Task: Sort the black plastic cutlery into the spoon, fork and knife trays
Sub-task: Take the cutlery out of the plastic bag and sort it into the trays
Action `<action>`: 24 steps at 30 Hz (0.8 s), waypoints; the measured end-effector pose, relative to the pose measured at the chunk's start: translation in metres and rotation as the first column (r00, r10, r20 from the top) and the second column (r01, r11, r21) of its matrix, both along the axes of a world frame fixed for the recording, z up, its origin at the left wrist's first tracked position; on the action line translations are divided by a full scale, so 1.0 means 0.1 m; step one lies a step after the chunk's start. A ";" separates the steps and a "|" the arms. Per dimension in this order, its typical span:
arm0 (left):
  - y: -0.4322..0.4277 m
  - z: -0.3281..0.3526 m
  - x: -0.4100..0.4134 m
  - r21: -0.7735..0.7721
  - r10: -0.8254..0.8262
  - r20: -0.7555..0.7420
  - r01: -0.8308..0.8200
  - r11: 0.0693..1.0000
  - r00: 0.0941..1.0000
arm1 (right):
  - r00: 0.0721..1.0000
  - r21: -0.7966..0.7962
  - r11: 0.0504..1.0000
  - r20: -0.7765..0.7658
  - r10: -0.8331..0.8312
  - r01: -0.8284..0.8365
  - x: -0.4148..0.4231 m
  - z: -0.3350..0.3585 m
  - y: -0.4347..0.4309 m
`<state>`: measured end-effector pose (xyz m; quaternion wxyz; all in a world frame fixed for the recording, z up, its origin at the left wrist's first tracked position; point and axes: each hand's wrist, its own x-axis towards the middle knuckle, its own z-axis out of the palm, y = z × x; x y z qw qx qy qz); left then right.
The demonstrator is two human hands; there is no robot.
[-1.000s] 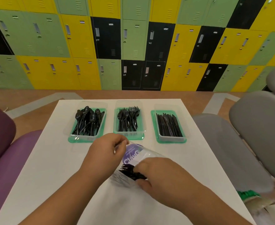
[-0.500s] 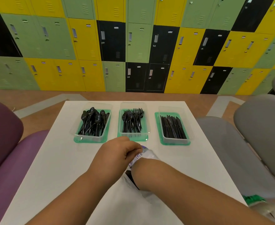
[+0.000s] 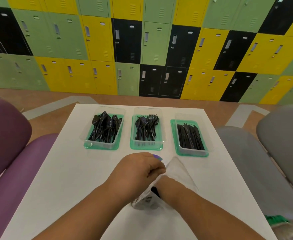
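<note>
Three clear trays on green lids stand in a row on the white table (image 3: 59, 170): the spoon tray (image 3: 102, 144) at left, the fork tray (image 3: 146, 142) in the middle, the knife tray (image 3: 191, 150) at right, each holding several black pieces. In front of them lies a clear plastic bag (image 3: 178, 170) with a purple label. My left hand (image 3: 138, 168) grips the bag's mouth. My right hand is pushed inside the bag; only its wrist (image 3: 170, 186) shows, and the fingers are hidden. A bit of black cutlery (image 3: 154, 191) shows inside the bag.
A purple chair (image 3: 7, 153) stands at the table's left, grey chairs (image 3: 272, 153) at its right. A green-and-clear packet (image 3: 277, 220) lies at the table's near right corner. A wall of coloured lockers (image 3: 142, 49) stands beyond the table.
My right hand has gone from the bag's opening to deep inside it, hiding its fingers. My left hand has lifted the bag's mouth. The camera has tilted up a little.
</note>
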<state>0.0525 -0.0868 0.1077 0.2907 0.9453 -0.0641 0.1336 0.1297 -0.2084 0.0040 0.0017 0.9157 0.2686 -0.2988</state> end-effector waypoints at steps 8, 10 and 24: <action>0.29 -0.19 -0.02 -0.501 0.331 -0.190 -0.381 0.777 0.924 | 0.689 0.223 0.745 -0.605 -0.400 0.628 -0.10 0.01 -0.17; 0.38 -0.42 -0.06 -0.404 0.353 -0.438 -0.532 0.744 0.826 | 0.475 0.218 0.536 -0.782 -0.404 0.815 -0.10 -0.03 -0.27; 0.07 -0.60 -0.30 -0.110 0.327 -0.236 -0.360 0.927 0.915 | 0.074 0.086 0.018 -0.932 0.354 0.996 -0.21 0.30 -0.24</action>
